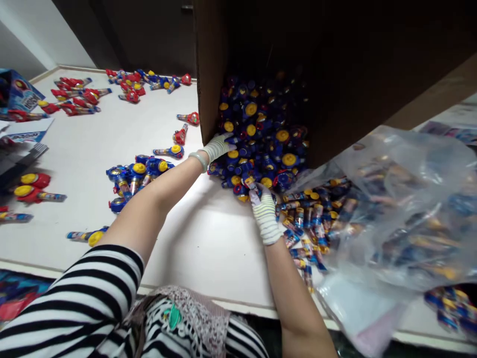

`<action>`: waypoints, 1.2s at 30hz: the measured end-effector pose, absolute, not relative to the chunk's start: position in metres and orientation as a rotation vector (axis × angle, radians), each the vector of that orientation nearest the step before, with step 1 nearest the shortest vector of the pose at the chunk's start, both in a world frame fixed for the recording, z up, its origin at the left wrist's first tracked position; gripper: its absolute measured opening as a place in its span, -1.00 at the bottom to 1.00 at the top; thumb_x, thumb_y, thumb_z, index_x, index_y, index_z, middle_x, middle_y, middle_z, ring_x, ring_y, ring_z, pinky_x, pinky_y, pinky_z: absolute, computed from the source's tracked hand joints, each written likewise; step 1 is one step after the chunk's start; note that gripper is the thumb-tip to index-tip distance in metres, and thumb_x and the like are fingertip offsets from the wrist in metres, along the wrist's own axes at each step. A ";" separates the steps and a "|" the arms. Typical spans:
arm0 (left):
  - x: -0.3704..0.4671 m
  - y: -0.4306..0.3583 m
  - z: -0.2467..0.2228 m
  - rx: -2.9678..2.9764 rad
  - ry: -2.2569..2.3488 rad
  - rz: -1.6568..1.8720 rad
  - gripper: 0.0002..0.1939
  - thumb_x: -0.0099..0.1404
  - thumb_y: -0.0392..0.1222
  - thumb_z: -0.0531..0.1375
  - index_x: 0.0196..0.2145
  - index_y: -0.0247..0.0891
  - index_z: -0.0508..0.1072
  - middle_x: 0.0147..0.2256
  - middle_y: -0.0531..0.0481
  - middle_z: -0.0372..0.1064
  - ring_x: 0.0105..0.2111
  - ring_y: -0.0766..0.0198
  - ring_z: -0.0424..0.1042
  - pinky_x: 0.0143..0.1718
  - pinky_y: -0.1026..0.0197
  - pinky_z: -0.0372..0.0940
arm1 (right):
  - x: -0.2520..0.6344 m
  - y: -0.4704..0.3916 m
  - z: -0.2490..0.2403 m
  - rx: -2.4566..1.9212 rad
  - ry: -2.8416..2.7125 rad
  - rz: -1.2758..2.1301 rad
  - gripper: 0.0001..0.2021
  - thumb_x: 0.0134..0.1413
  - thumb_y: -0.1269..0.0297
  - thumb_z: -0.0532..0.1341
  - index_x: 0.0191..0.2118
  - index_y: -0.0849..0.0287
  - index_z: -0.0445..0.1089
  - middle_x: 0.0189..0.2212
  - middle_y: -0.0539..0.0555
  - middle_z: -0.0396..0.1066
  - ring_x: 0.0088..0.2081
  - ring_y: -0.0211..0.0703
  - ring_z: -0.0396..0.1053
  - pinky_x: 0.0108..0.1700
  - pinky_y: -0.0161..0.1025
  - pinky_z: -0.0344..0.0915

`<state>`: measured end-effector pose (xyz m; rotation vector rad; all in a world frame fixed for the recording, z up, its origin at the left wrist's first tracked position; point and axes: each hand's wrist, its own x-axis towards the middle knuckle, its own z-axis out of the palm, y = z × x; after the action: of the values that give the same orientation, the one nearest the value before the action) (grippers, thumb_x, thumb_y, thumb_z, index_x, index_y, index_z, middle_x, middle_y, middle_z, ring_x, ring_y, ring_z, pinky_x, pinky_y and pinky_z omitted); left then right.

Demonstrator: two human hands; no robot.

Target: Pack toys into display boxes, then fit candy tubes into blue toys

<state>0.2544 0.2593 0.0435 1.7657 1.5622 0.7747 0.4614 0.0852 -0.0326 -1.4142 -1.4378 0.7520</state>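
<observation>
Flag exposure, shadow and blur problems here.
Head view: box interior drops to near-black, and the blue toys fade into it toward the back; head view: plastic bag looks smeared with pale sheen, its contents indistinct; head view: soft shadow crosses the white table.

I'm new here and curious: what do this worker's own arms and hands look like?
The left hand and right hand wear pale gloves with thin stripes. A pale, rounded bracelet circles the left wrist. The left sleeve has bold black-and-white stripes.
</observation>
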 end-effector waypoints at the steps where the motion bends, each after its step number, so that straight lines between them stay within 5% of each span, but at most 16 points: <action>1: 0.254 0.251 0.041 1.766 1.557 0.786 -0.32 0.16 -0.17 0.35 0.23 -0.29 0.37 0.31 -0.24 0.12 0.26 -0.09 0.21 0.31 0.04 0.13 | 0.460 0.081 -0.036 -1.404 -1.467 0.745 -0.53 0.17 -0.09 0.14 0.02 0.17 0.36 -0.05 0.25 0.46 -0.04 0.08 0.42 0.11 0.09 0.34; 3: 0.254 0.231 0.037 1.743 1.556 0.771 -0.35 0.11 -0.19 0.37 0.17 -0.29 0.43 0.32 -0.20 0.09 0.28 -0.10 0.17 0.32 0.07 0.14 | 0.459 0.066 -0.040 -1.408 -1.503 0.697 -0.53 0.18 -0.11 0.13 0.02 0.16 0.35 -0.02 0.25 0.45 -0.02 0.07 0.41 0.12 0.10 0.33; 8: 0.262 0.166 0.013 1.610 1.253 0.720 -0.44 0.21 -0.16 0.29 0.14 -0.38 0.41 0.05 -0.22 0.42 0.08 -0.01 0.40 0.19 0.05 0.28 | 0.467 0.022 -0.040 -1.455 -1.574 0.582 -0.56 0.21 -0.10 0.10 0.00 0.14 0.36 -0.02 0.24 0.43 -0.02 0.06 0.40 0.13 0.11 0.33; 13: 0.265 0.118 -0.006 1.636 1.167 0.852 -0.52 0.28 -0.12 0.19 0.09 -0.45 0.40 0.08 -0.29 0.39 0.11 0.03 0.37 0.24 0.04 0.21 | 0.472 -0.015 -0.032 -1.482 -1.627 0.546 -0.55 0.15 -0.12 0.12 -0.06 0.16 0.38 -0.02 0.27 0.43 0.04 0.12 0.37 0.19 0.16 0.26; 17: 0.238 0.084 0.011 1.766 1.130 0.898 -0.40 0.13 -0.15 0.32 0.11 -0.34 0.33 0.05 -0.19 0.39 0.04 0.08 0.39 0.15 0.05 0.28 | 0.467 -0.046 -0.018 -1.578 -1.585 0.623 -0.57 0.19 -0.03 0.11 0.01 0.17 0.35 -0.07 0.24 0.46 -0.06 0.07 0.42 0.08 0.08 0.33; 23: 0.190 0.021 0.036 2.293 0.881 0.606 -0.64 0.28 -0.10 0.23 -0.01 -0.29 0.42 -0.10 -0.13 0.35 -0.11 0.13 0.36 0.01 0.05 0.31 | 0.436 -0.069 0.006 -1.546 -1.919 0.645 -0.58 0.26 0.05 0.07 0.09 0.16 0.38 -0.02 0.25 0.48 -0.04 0.09 0.43 0.04 0.00 0.32; 32: 0.180 -0.007 0.049 2.595 0.938 0.200 -0.65 0.34 -0.08 0.20 0.01 -0.29 0.46 -0.16 -0.15 0.29 -0.25 0.17 0.32 -0.21 0.17 0.29 | 0.411 -0.082 0.015 -1.657 -2.245 0.567 -0.55 0.33 0.03 0.03 0.10 0.23 0.41 -0.14 0.29 0.52 -0.21 0.06 0.46 -0.17 -0.16 0.26; 36: 0.183 -0.016 0.055 2.796 0.801 0.062 -0.71 0.36 -0.16 0.14 0.00 -0.24 0.47 -0.17 -0.18 0.32 -0.27 0.15 0.32 -0.26 0.18 0.25 | 0.406 -0.096 0.009 -1.600 -2.056 0.961 -0.55 0.30 -0.04 0.04 -0.06 0.23 0.46 -0.26 0.20 0.53 -0.29 -0.03 0.45 -0.22 -0.20 0.27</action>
<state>0.1832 -0.0163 0.0550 2.7962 0.8009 0.0624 0.4059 -0.0956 0.0091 -1.5997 -2.0562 0.9608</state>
